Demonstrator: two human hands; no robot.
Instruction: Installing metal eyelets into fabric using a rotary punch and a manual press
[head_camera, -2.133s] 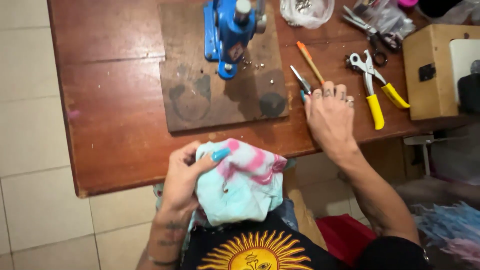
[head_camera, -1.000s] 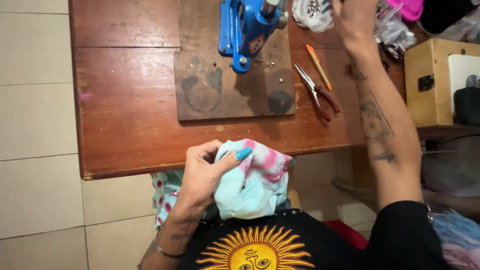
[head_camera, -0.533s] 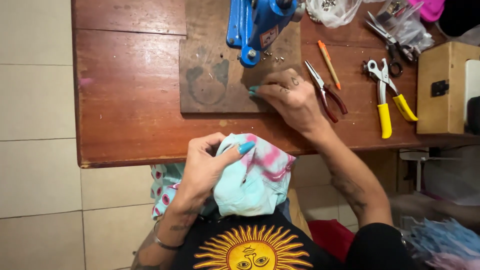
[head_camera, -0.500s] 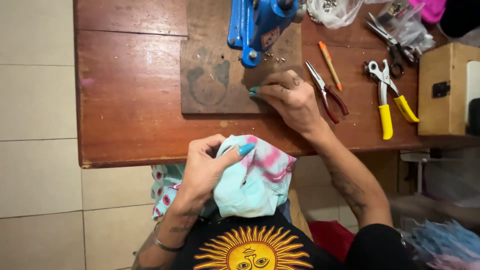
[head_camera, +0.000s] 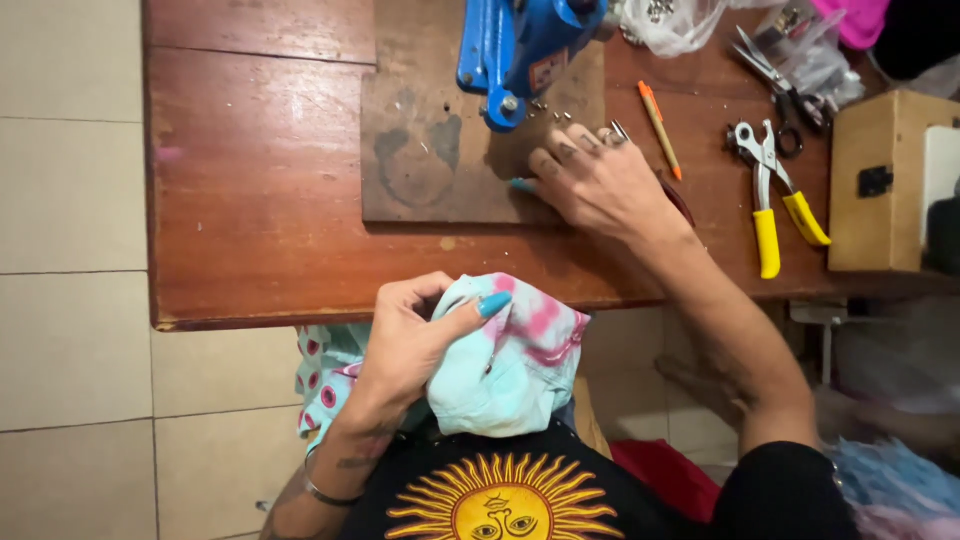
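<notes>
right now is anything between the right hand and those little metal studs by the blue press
Nothing visible. The right hand lies flat on the wooden board, fingertips just short of the small metal studs beside the blue press.

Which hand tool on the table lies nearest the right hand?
The orange pen, just beyond the right hand fingertips. The yellow-handled pliers and the scissors lie farther right.

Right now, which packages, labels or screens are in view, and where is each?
Clear plastic bag: top edge of the table, crumpled, small metal bits inside.
Second clear bag: top right, crumpled, by the scissors.
Label: small orange-and-white rectangle on the blue press.
Wooden box: right edge, tan, dark latch.
No screens.
</notes>
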